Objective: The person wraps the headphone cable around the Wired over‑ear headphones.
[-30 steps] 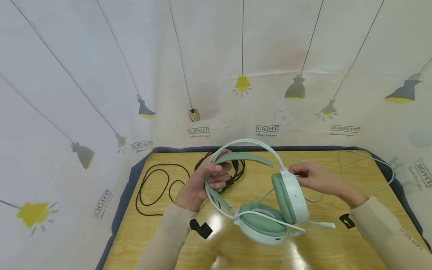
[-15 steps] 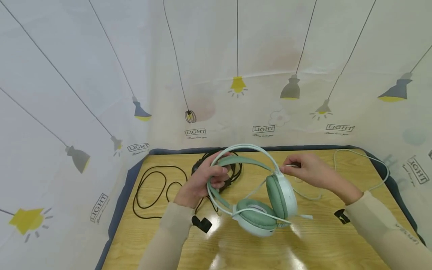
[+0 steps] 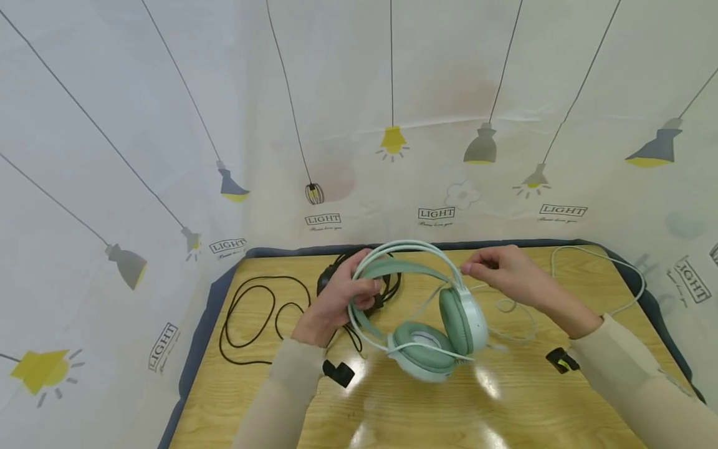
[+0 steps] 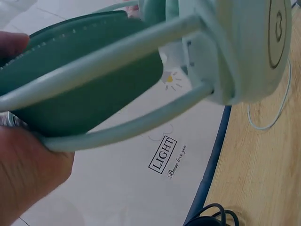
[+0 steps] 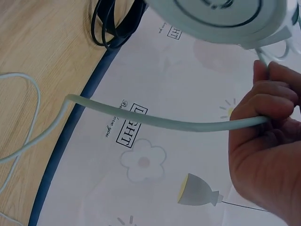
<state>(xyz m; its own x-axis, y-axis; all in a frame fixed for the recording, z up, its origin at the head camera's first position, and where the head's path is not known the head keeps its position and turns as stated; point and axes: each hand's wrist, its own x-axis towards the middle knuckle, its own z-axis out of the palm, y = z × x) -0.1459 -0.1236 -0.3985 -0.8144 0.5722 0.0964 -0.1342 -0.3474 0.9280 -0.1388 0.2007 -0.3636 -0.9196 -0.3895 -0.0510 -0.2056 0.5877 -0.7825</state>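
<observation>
My left hand (image 3: 338, 298) grips the headband (image 3: 408, 268) of a mint-green headset, holding it tilted above the table. Its two ear cups (image 3: 463, 319) hang to the right and below, and a pale cable crosses the lower cup. The right hand (image 3: 507, 274) pinches the pale green cable beside the upper end of the right cup. In the right wrist view, the cable (image 5: 183, 125) runs out leftward from the curled fingers of the right hand (image 5: 270, 122). Seen from the left wrist, the hand (image 4: 28, 165) is around the band with its green pad (image 4: 94, 80).
Behind the left hand lies a black headset with a bundled cable (image 3: 392, 288); more black cable (image 3: 252, 287) loops on the wooden table (image 3: 392, 418) at left. The pale cable (image 3: 639, 280) trails over the table's right side. A printed cloth (image 3: 359, 125) stands behind.
The green headset has moved slightly left and turned a little. My right hand has shifted left and up along with it, still pinching the cable. The left hand keeps its grip.
</observation>
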